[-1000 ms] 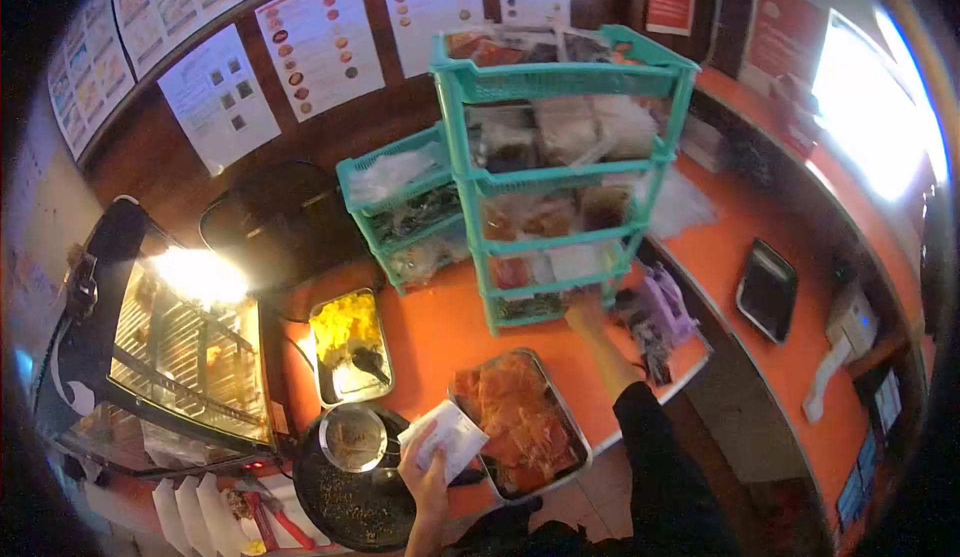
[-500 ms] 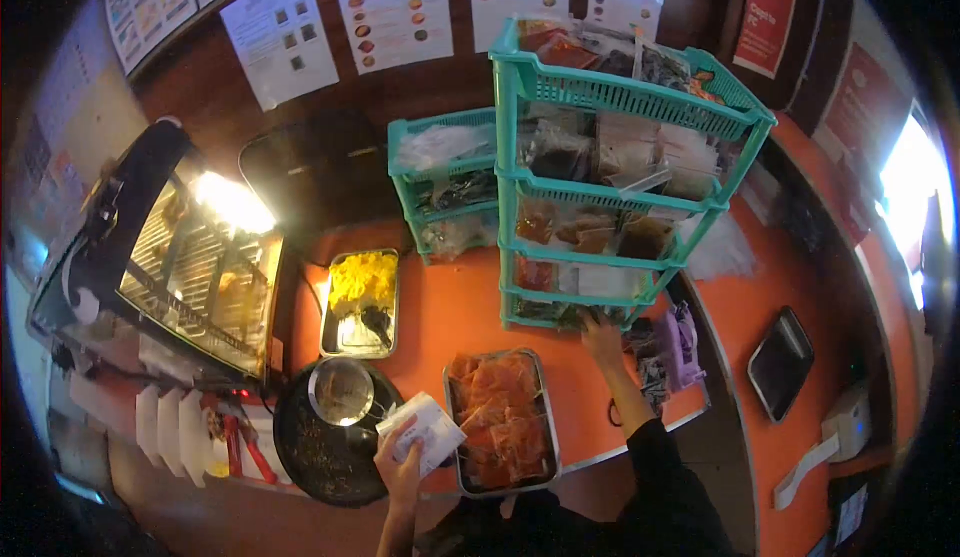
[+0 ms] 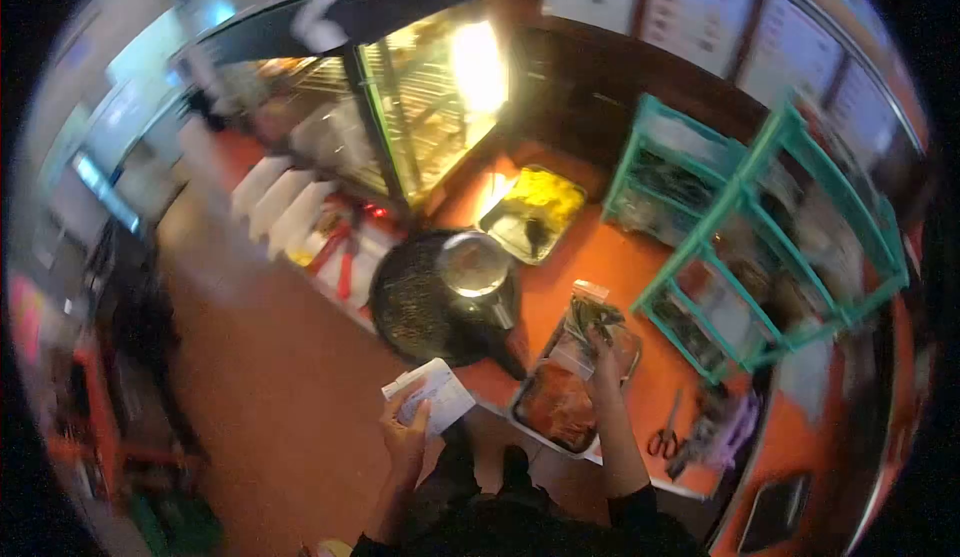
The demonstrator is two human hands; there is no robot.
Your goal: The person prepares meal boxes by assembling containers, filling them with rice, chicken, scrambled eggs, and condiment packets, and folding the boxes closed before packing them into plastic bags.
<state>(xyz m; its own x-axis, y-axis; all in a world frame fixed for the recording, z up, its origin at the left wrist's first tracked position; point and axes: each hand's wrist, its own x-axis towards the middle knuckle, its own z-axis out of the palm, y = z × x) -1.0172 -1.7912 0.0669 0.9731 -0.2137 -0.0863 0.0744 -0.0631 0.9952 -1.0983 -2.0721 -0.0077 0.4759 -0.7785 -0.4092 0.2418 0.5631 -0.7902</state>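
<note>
My left hand (image 3: 405, 429) is closed on a white paper packet (image 3: 445, 399) with some print on it, out over the floor beside the counter. My right hand (image 3: 606, 355) grips a clear plastic sachet (image 3: 592, 309) with dark green contents, above a metal tray (image 3: 517, 419). Orange-red sachets (image 3: 560, 405) fill that tray, partly hidden by my right hand and its sachet. To the left, a round black pan (image 3: 415, 307) holds dark bits, and a round metal strainer (image 3: 474, 264) lies across its edge.
A metal tray (image 3: 508, 239) of yellow food stands by the lit display warmer (image 3: 425, 87). Green stacked baskets (image 3: 745, 187) with packets rise at the right. Scissors (image 3: 662, 443) and a purple holder (image 3: 742, 435) lie near the counter's front edge. Red-handled tongs (image 3: 345, 267) sit left of the pan.
The view has swung left, bringing in more floor. My right hand has come out of the lowest green basket with the green sachet, now over the tray. My left hand keeps the white packet.
</note>
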